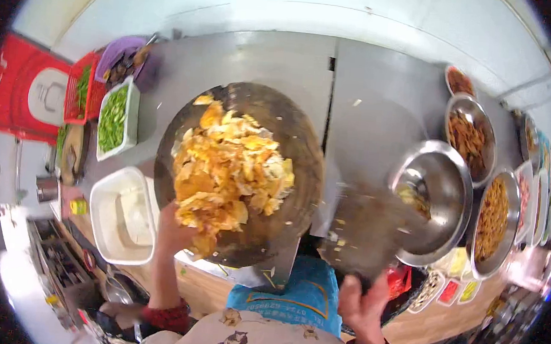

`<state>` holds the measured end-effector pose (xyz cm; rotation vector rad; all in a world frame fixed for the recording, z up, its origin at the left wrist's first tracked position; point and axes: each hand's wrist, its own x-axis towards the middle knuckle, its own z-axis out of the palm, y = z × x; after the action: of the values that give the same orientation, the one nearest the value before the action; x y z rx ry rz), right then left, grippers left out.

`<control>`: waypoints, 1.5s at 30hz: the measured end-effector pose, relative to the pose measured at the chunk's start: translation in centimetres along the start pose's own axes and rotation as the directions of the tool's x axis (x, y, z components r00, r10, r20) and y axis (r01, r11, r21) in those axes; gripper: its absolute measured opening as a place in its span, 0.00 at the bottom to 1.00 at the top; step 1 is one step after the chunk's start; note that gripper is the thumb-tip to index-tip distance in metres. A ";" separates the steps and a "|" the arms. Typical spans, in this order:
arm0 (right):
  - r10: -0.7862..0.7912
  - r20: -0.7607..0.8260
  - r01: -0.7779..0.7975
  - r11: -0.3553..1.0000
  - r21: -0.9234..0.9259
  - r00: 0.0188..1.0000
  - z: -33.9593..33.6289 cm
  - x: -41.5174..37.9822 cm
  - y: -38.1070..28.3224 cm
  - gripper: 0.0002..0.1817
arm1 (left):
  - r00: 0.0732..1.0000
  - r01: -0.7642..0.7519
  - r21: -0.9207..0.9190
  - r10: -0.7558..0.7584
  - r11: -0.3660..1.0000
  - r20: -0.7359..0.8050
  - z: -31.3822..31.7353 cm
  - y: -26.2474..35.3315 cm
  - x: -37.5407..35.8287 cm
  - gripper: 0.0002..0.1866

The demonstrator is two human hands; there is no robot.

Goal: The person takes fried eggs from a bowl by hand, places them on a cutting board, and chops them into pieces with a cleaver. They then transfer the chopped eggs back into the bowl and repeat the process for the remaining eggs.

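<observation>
On the round wooden chopping board (302, 155) lies a heap of chopped fried egg (232, 156), yellow and browned. My left hand (179, 229) is against the heap's lower left edge, and its fingers are hidden by the egg and blurred. My right hand (363, 299) is closed round the handle of a cleaver (367, 226), right of the board. Motion smears the cleaver's broad blade, which has small bits on it and reaches to the rim of a steel bowl (449, 203). Some chopped food shows inside that bowl.
A white tub (98, 201) stands left of the board, below a container of chopped greens (113, 119) and a purple basin (119, 49). Steel bowls of brown strips (466, 137) and of peanut-like pieces (497, 216) stand at the right. A blue apron or bag (289, 294) is below the counter edge.
</observation>
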<state>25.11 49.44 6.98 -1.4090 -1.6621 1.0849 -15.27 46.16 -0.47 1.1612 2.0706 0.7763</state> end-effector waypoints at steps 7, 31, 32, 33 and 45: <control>-0.063 0.468 0.261 0.891 -0.371 0.882 11.4 4.9 -6.0 0.09 | 0.985 0.018 0.031 -0.012 0.999 -0.169 2.0 2.9 1.6 0.38; 0.099 0.569 0.323 0.738 -0.592 0.816 23.7 14.6 -7.8 0.11 | 0.847 -0.381 -0.012 0.344 0.924 -0.407 2.1 -1.5 3.5 0.12; 0.076 0.527 0.298 0.753 -0.587 0.847 22.7 14.1 -9.0 0.11 | 0.832 -0.373 -0.025 0.322 0.928 -0.452 2.3 -1.6 3.1 0.11; 0.088 0.531 0.298 0.745 -0.596 0.843 21.5 13.6 -10.7 0.11 | 0.837 -0.364 -0.040 0.308 0.930 -0.452 2.5 -1.7 2.6 0.11; 0.217 0.568 0.341 0.615 -0.711 0.794 27.5 10.0 -6.2 0.12 | 0.827 -0.285 0.065 0.279 0.956 -0.488 1.5 -3.2 0.9 0.11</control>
<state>-3.83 54.56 1.22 -1.5528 -2.9329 0.7965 -16.14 45.80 -4.02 1.3938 2.3155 1.3455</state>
